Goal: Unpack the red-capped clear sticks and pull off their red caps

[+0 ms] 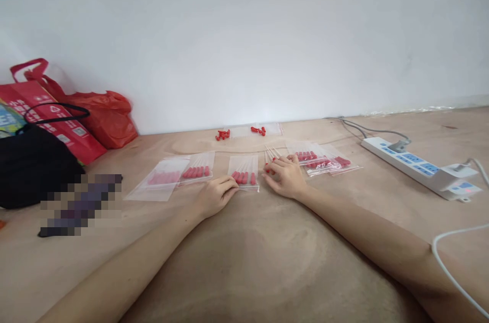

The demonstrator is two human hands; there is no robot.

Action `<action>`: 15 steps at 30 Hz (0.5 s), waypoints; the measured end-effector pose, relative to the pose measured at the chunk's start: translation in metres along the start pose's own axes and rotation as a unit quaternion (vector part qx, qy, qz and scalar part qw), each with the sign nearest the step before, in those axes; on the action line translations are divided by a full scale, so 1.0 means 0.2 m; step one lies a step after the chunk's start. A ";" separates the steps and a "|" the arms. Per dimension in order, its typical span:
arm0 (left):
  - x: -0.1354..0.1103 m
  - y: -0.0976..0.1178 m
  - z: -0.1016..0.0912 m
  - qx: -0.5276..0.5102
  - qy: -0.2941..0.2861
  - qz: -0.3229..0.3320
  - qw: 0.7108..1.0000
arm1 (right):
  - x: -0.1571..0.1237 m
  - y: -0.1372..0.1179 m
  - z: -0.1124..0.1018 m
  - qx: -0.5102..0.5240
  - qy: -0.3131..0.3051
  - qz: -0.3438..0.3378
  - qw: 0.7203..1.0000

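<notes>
Middle bag: clear, flat on the counter [244, 262] between the two hands; the middle bag [249, 162] contains pale sticks with red ends [243, 178] toward the near edge.
Left hand: the left hand [219, 195] rests at the near left corner of the middle bag, fingers bent and close together; whether they pinch the plastic, I cannot tell.
Right hand: the right hand [286, 176] lies just right of the middle bag, fingers curled over the red ends of the loose sticks [272, 152]; how firmly they hold, I cannot tell.
Left bags: two filled ones, the nearer bag [196, 166] with red-ended sticks showing clearly, the outer bag [163, 178] hazier under its plastic and partly overlapping.
Right bags: several overlapping filled bags [307, 155] just beyond the right hand.
By the wall: another clear bag [242, 130] lies flat near the wall [267, 48], with two small clusters of red pieces [222, 135] on or beside it.
Far right: a white power strip [418, 164] with a gray plug [399, 146]; a white cable [458, 232] loops nearer.
Far left: a red bag [109, 116], a printed bag [46, 109], a black bag [34, 167] and a pixelated item [82, 206].
</notes>
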State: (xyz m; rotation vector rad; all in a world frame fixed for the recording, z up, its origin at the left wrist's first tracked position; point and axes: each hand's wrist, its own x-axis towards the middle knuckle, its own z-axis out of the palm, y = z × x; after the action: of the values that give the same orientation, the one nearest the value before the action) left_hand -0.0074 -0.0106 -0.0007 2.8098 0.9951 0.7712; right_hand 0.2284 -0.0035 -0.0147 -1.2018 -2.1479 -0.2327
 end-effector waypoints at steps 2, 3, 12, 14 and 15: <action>0.01 0.00 0.01 0.009 -0.006 -0.011 1.000 | -0.01 -0.03 0.00 0.026 -0.003 -0.051 0.998; 0.02 0.01 0.01 0.014 -0.006 -0.015 1.000 | -0.01 -0.05 0.00 0.033 -0.007 -0.072 0.997; 0.02 0.04 0.03 0.065 0.015 -0.014 0.998 | 0.00 -0.10 0.03 -0.015 -0.008 -0.127 0.992; 0.02 0.05 0.03 0.063 0.024 -0.004 0.998 | 0.00 -0.09 0.03 -0.017 -0.003 -0.130 0.991; 0.02 0.05 0.03 0.060 0.030 0.000 0.998 | 0.00 -0.09 0.03 -0.013 -0.001 -0.130 0.991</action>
State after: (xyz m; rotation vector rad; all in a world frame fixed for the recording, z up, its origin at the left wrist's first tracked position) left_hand 0.0052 -0.0155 -0.0022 2.9035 1.0844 0.8264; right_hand 0.2103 -0.0105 -0.0169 -0.9343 -2.3069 -0.3742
